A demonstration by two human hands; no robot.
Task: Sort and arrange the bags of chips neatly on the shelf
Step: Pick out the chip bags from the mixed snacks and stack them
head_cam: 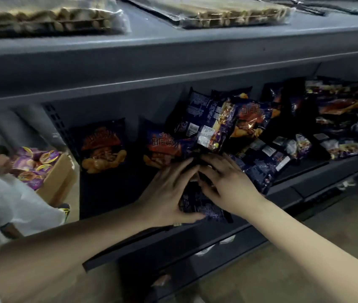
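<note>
Dark blue chip bags with orange print lie on the middle shelf. One bag stands upright at the left, apart from the rest. A loose pile of bags leans in the centre, and more bags are heaped at the right. My left hand and my right hand meet at the shelf's front. Together they grip a dark blue bag lying flat at the front edge, just below the central pile.
Clear packs of biscuits lie on the upper shelf. At the left a cardboard box holds purple bags, with another person's hand and white sleeve beside it. A lower shelf edge juts out beneath.
</note>
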